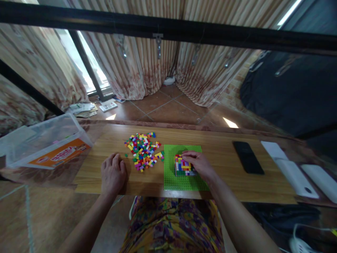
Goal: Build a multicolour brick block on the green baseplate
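A small, many-coloured structure of toy building bricks (182,166) stands on a green studded baseplate (172,183). My right hand (198,163) reaches over it from the right, its fingers drawn together at the structure's top back edge. Whatever lies between those fingertips is hidden. To the left of the baseplate is a loose pile of small coloured bricks (144,151). My left hand (113,173) rests on the tabletop near the front left, fingers loosely bent and slightly apart, holding nothing. A single green brick (126,155) lies between that hand and the pile.
The wooden table (223,189) carries a black phone (248,157) on the right, with white devices (297,177) beyond it. A clear plastic box (47,140) with an orange label stands at the left. A dark metal bar (168,24) crosses overhead.
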Demonstrator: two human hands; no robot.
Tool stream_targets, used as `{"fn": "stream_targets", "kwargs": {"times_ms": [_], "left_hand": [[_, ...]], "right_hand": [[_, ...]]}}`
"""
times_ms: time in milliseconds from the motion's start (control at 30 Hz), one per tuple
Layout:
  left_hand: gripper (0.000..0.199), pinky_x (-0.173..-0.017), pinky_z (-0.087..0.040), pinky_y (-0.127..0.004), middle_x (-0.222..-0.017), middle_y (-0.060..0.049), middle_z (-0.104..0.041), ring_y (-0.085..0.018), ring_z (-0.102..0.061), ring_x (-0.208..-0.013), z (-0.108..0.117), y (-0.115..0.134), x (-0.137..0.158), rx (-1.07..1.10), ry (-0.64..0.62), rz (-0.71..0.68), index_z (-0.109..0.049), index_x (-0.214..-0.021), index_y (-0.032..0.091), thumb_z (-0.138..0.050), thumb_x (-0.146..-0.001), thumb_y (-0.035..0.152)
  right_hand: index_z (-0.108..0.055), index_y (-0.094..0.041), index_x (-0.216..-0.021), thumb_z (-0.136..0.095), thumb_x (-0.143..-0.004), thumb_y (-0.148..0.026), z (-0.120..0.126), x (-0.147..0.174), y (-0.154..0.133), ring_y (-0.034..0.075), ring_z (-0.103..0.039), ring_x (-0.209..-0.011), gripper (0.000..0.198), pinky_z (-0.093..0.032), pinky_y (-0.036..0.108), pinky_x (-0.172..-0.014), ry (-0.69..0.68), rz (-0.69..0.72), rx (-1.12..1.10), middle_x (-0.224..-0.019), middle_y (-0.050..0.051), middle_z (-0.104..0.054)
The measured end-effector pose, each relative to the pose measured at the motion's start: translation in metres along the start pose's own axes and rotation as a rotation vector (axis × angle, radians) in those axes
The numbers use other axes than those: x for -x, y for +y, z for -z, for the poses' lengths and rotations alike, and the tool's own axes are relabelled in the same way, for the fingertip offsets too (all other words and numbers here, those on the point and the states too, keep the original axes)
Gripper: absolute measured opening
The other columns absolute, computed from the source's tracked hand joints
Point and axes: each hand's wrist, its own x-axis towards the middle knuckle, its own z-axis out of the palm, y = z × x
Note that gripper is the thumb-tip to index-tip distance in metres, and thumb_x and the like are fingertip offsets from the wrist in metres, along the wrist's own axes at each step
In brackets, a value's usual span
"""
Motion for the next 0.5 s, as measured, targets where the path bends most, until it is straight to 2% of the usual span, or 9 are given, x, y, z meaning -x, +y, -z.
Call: {"fn": "stream_targets", "kwargs": {"times_ms": [200,367,500], "left_hand": [[0.043,-0.107,-0.036,-0.048,-0.129,-0.019,-0.056,-0.032,-0.049,-0.122,0.0004,0.0006,0.0008,-0.012,0.012,-0.015,-0.056,-0.122,0.010,-0.035,-0.094,0.033],[0.041,-0.107,-0.036,-0.048,-0.128,-0.019,-0.056,-0.031,-0.049,-0.121,0.0013,0.0014,0.0008,-0.008,0.018,-0.012,-0.056,-0.121,0.011,-0.035,-0.093,0.032],[0.042,-0.105,-0.037,-0.047,-0.128,-0.019,-0.057,-0.032,-0.049,-0.121,0.0003,0.0001,0.0010,-0.025,0.026,-0.018,-0.057,-0.120,0.009,-0.035,-0.094,0.031]], "right_hand": [[-0.075,-0.020,-0.072,-0.077,-0.058,-0.038,-0.0037,0.0008,0.0028,0.018,-0.065,-0.080,0.022,-0.052,0.033,-0.074,0.047,0.005,0.019,-0.096,0.006,-0.073],[-0.074,-0.020,-0.074,-0.077,-0.059,-0.043,-0.0047,-0.0001,0.0076,0.019,-0.065,-0.078,0.028,-0.052,0.034,-0.076,0.077,0.063,0.058,-0.090,0.006,-0.073],[-0.074,-0.020,-0.086,-0.070,-0.070,-0.053,0.0011,0.0050,0.0078,0.022,-0.065,-0.088,0.038,-0.052,0.039,-0.082,0.080,0.145,0.132,-0.098,0.008,-0.072]]}}
